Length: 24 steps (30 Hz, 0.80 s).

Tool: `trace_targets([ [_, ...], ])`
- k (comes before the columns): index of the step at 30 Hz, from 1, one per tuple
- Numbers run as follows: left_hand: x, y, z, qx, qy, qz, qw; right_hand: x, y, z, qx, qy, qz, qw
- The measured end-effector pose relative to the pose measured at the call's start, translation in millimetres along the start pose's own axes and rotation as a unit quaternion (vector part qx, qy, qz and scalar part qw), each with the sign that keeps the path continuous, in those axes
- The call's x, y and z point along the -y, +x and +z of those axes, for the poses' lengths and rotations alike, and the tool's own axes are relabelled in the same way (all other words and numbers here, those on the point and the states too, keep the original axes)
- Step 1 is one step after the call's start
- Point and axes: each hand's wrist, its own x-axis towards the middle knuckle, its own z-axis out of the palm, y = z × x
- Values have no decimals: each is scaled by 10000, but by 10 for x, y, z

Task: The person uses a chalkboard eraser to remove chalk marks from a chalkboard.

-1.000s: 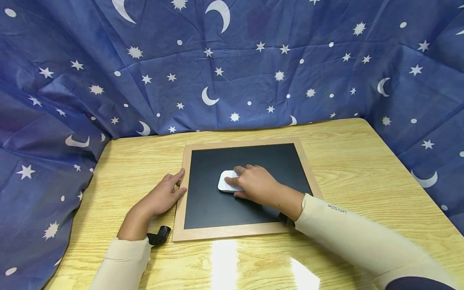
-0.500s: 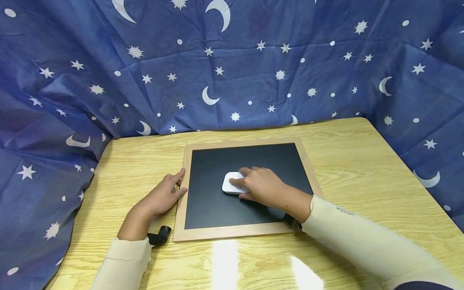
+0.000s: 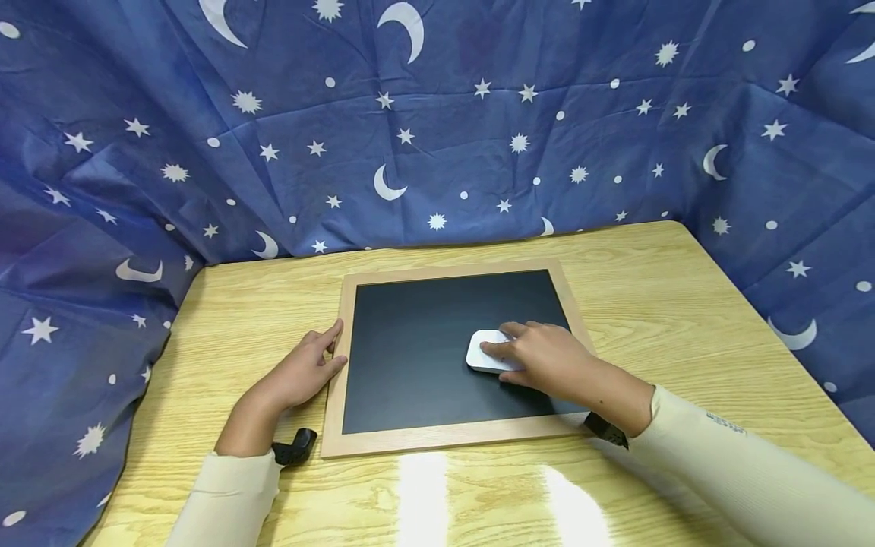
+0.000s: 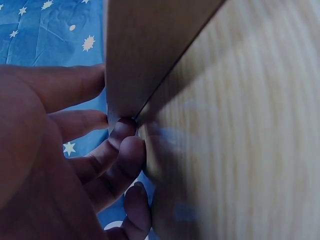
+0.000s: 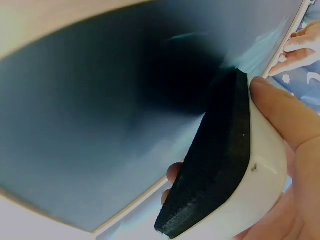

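A blackboard (image 3: 410, 342) with a light wooden frame (image 3: 444, 437) lies flat on the table. My right hand (image 3: 550, 361) grips a white board eraser (image 3: 481, 355) over the right half of the dark surface. In the right wrist view the eraser's black felt (image 5: 215, 155) faces the board; I cannot tell whether all of it touches. Faint pale streaks (image 5: 255, 55) show on the board there. My left hand (image 3: 301, 376) rests at the frame's left side. Its thumb and index finger touch the frame edge, and the other fingers bend beside the frame's outer side (image 4: 145, 50).
The wood-grain table (image 3: 649, 304) extends around the board. A blue curtain (image 3: 465, 137) with moons and stars hangs along the back and both sides. Black wrist cameras (image 3: 295, 447) sit under both wrists. Bright light patches (image 3: 422, 494) glare near the front.
My right hand has slid the eraser to the right across the blackboard. The left hand keeps its place at the frame. The head view has shifted slightly.
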Motion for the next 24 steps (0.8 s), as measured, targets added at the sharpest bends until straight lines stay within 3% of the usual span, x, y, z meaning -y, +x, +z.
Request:
trace_targets([
  [9,3,6,4,-11,-24,-10,10000,-85,-143,-13,-143,13,-21,9999],
  [24,10,4,3,-12,-44,46,10000,-11,115,17,-75,-42,-118,9999],
])
